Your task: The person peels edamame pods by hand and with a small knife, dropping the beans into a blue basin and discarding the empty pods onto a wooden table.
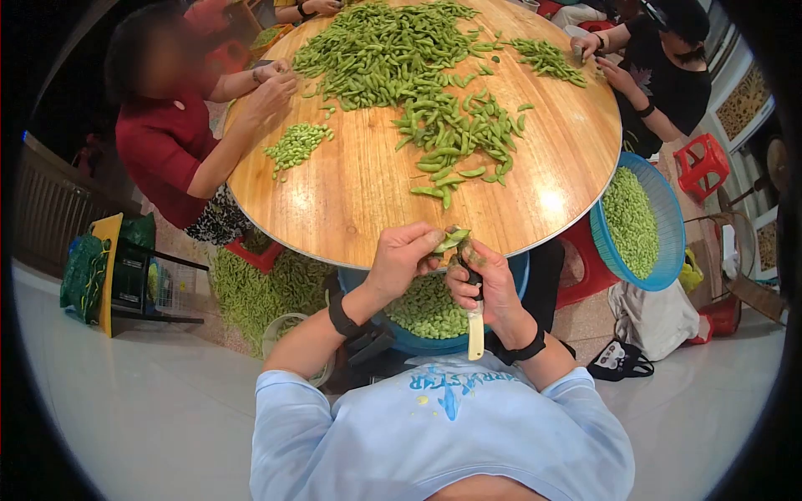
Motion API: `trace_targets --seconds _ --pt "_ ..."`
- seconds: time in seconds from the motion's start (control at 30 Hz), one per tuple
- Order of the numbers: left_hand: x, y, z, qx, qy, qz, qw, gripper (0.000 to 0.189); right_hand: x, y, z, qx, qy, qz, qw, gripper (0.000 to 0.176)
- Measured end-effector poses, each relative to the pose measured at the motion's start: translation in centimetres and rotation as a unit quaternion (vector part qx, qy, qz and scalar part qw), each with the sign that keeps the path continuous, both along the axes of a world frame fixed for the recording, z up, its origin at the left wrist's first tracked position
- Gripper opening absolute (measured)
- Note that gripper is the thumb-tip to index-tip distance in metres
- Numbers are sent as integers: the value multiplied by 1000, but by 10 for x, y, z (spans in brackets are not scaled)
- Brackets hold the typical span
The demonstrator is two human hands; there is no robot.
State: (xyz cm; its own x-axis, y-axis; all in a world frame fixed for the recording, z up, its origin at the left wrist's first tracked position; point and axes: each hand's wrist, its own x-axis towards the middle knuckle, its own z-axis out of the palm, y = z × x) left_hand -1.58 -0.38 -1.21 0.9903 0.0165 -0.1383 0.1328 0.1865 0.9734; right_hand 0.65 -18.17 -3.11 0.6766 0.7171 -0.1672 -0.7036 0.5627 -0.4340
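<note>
At the near edge of the round wooden table (359, 184), my left hand (405, 255) pinches one end of a green bean pod (452, 240). My right hand (491, 282) is at the pod's other end, its fingers closed round a knife whose pale handle (475, 336) points down toward my body. The blade is hidden by the fingers. Beneath both hands, a blue basin holds shelled green beans (428, 307). Beyond them on the table lies a large heap of unshelled pods (384, 50), spreading toward me.
A person in red (163, 134) works at the left, beside a small pile of shelled beans (298, 145). Another in black (668, 83) sits at the right by some pods. A blue basket (598, 225) of beans, red stools (702, 165) and floor pods (263, 292) surround the table.
</note>
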Motion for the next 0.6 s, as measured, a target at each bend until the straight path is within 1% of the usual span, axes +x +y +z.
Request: trace_targets --seconds 0.03,0.07,0.1,0.13,0.17,0.2,0.23,0.27,0.3,0.33,0.37,0.43,0.47,0.53,0.57,0.6 --pt "1 1 -1 -47 40 -6 998 16 1 -1 -3 -13 -19 -9 1000 24" --pt "0 -2 -2 -47 40 -5 998 16 1 0 -6 -13 -20 -8 1000 24" --pt "-2 -7 -1 54 5 -1 999 15 2 0 -9 -96 -106 -49 989 24" --pt "-4 -11 -1 155 -30 2 988 14 3 1 -10 -177 -189 -91 962 25" --pt "-6 -14 0 155 -29 1 988 14 3 1 -10 -177 -189 -91 962 25" --pt "-8 -17 2 203 -79 4 976 15 4 1 -6 -253 -254 -128 925 27" --pt "-9 -19 3 251 -128 7 959 16 6 2 -4 -326 -317 -163 876 31" --pt "-10 -19 2 251 -127 6 960 16 8 2 -5 -326 -316 -163 876 31" --pt "-10 -18 1 265 -145 0 953 15 10 3 -8 -356 -407 -208 815 35" --pt "-11 -18 1 279 -164 -6 946 15 13 3 -10 -380 -492 -250 742 39" --pt "-11 -18 1 279 -164 -7 946 15 15 2 -9 -380 -491 -250 742 39" --pt "-15 -18 1 307 -168 -21 937 12 17 -1 -6 -407 -525 -239 708 40" --pt "-17 -18 0 307 -165 -21 937 12 18 0 -7 -408 -523 -238 709 40" --pt "-18 -17 0 347 -171 -34 921 10 21 2 -10 -387 -635 -280 608 33" --pt "-20 -17 1 347 -171 -34 922 10 21 0 -13 -387 -635 -279 608 33" --pt "-23 -17 4 333 -163 -46 927 10 20 -1 -14 -405 -606 -247 639 29"
